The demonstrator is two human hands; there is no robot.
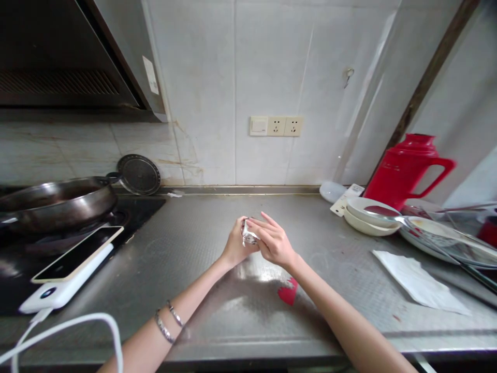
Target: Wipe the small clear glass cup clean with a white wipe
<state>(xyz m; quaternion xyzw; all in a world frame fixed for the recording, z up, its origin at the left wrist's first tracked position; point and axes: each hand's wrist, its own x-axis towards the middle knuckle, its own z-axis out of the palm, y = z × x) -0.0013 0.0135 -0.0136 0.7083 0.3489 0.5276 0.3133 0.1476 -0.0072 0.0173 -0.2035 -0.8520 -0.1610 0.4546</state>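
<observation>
Over the middle of the counter my left hand is closed around a small shiny object with silvery and dark patches, mostly hidden by my fingers. My right hand meets it from the other side, its fingers laid across the top and pressing a crumpled white piece, like tissue, against the object. The exact kind of the object cannot be made out. Below my right wrist a torn red scrap lies on the steel counter.
A steel pan sits on the black stove at left, near a phone on a white power bank with a cable. To the right are a folded white tissue, stacked bowls, plates with utensils and a red thermos.
</observation>
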